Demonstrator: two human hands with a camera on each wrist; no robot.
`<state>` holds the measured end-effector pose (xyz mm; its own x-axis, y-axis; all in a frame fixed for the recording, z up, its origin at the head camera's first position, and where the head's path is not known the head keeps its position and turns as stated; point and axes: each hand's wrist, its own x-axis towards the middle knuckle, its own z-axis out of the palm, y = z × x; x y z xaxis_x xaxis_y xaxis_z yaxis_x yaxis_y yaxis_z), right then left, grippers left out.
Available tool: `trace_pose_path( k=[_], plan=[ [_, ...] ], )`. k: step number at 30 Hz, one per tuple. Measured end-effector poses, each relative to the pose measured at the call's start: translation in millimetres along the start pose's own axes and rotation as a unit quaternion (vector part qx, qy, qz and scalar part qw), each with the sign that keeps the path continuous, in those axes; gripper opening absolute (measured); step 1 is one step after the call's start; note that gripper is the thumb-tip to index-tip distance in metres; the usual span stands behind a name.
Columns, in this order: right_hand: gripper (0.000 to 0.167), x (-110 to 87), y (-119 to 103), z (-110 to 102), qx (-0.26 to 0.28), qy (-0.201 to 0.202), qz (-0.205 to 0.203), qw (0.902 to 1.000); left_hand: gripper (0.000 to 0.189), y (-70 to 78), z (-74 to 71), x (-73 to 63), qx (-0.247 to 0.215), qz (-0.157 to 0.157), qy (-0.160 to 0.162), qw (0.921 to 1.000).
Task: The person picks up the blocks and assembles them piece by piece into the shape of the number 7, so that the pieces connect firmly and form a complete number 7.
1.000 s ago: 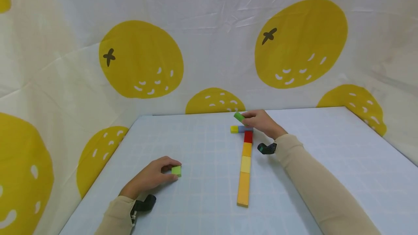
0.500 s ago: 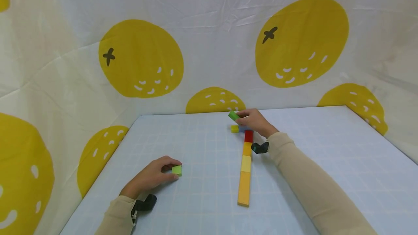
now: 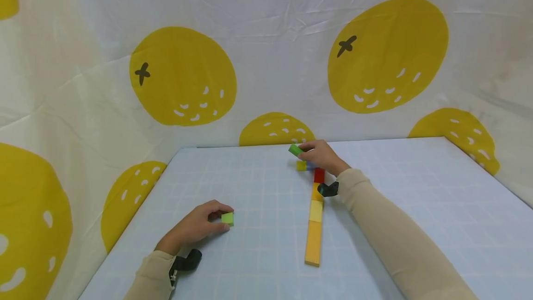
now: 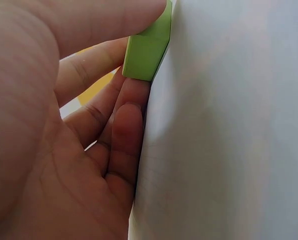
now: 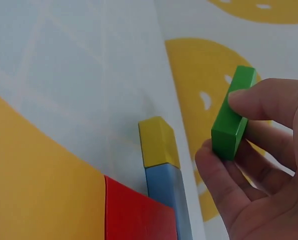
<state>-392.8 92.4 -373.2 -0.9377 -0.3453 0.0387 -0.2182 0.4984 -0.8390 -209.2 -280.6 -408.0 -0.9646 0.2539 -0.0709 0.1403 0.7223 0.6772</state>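
My left hand (image 3: 200, 224) pinches a light green block (image 3: 227, 218) between thumb and fingers, low at the table's left middle. In the left wrist view the light green block (image 4: 144, 55) shows beside the tabletop, partly covered by the thumb. My right hand (image 3: 322, 154) holds a darker green oblong block (image 5: 233, 112) above the table near its far edge. Below that hand lie a small yellow block (image 5: 157, 142) and a blue block (image 5: 163, 187), end to end. A red block (image 3: 319, 175) adjoins them, heading a line of orange and pale yellow blocks towards me.
The nearest piece of the line is a long orange block (image 3: 313, 243); a pale yellow block (image 3: 316, 210) lies beyond it. The white table (image 3: 258, 263) has a faint grid. A curtain (image 3: 279, 59) with yellow fruit prints hangs right behind the far edge.
My right hand has moved left with the darker green block, from over the blue block to near the yellow one. My left hand and the light green block stay in place.
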Motion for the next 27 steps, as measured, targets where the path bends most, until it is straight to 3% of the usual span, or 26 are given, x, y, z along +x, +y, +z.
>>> trace_pose_path(
  k=[13, 27],
  plan=[
    [0.039, 20.2, 2, 14, -0.076, -0.006, -0.022, 0.9968, 0.038, -0.6, 0.5, -0.7, 0.011, 0.003, 0.005, 0.9999],
    [0.037, 26.1, 1, 22, -0.079, -0.01, -0.024, 0.9966, 0.038, -6.0, 1.8, 1.1, -0.002, 0.012, 0.003, 0.9999]
  ],
)
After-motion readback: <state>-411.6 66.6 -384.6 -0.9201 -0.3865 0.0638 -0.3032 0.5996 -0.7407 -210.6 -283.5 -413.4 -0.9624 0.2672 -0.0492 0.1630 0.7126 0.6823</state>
